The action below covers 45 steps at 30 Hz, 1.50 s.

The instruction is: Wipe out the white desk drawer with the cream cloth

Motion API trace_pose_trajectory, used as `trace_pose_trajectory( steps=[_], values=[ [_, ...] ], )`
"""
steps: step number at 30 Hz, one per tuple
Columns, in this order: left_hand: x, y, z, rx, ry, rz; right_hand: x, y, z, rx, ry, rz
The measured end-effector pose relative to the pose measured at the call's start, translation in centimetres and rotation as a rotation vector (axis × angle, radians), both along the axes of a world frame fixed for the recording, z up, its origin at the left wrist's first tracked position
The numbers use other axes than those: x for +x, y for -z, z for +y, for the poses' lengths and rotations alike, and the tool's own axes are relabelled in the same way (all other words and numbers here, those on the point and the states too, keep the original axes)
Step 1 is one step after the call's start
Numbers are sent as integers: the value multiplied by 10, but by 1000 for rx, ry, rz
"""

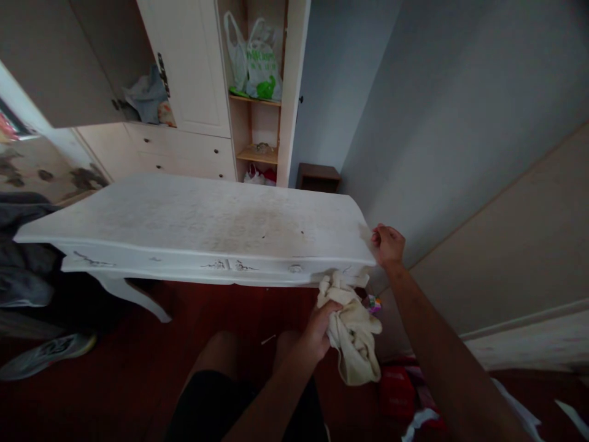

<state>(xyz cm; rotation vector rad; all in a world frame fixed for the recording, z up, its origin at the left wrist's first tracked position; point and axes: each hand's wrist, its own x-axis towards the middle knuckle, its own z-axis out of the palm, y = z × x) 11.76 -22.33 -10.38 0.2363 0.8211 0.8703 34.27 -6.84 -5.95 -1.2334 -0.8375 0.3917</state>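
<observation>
My left hand (321, 328) is closed on a crumpled cream cloth (354, 337), which hangs in folds just in front of the table's right end. The white table (193, 215) has a curved front edge, carved ornaments and a top with grey-brown smudges and two small dark spots. At its right front corner is my right hand (390, 244), fingers curled in, with the fingertips against or very near the table edge. Whether anything is inside those curled fingers is hidden.
Behind the table stands a white wardrobe (193, 67) with open doors and plastic bags (262, 64) on a shelf. A small brown cabinet (318, 175) is by the grey wall. A shoe (48, 355) lies lower left; a red box (396, 393) sits lower right.
</observation>
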Motion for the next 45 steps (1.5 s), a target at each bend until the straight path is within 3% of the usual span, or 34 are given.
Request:
trace_pose_trajectory(
  steps=[2,5,7,10,12,14,17,22,27,32,36,39,42,45],
  values=[
    [-24,-13,0,123,41,15,0,-1,0,-3,2,-2],
    [-68,-48,11,338,42,94,-2,-3,-1,-23,1,-12],
    [-98,-77,28,485,-67,189,-3,-4,-2,-35,-4,-26],
    [-134,-116,71,742,-346,458,-4,-6,-3,-44,-5,-52],
    [-150,-132,107,931,-540,700,-5,-6,-4,-49,-5,-48],
    [-158,-138,144,1104,-594,973,-6,-7,-4,-51,-4,-29],
    [-156,-129,186,1302,-430,1376,-6,-7,-4,-54,-10,-10],
    [-130,-97,206,1327,155,1780,-4,-7,-6,-54,-11,-30],
    [-119,-86,210,1485,285,1792,-3,-6,-5,-56,-9,-39],
    [-135,-84,225,1506,192,1525,-3,-4,-4,-64,2,-46],
    [-183,-80,230,1490,-96,1355,-2,-3,-5,-54,-2,-56],
    [-239,-76,230,1293,-305,1445,-2,-3,-5,-46,5,-57],
    [-290,-74,229,1010,-288,1552,-1,-2,-5,-46,7,-59],
    [-315,-74,227,809,-368,1380,0,-1,-5,-65,13,-72]
  ],
)
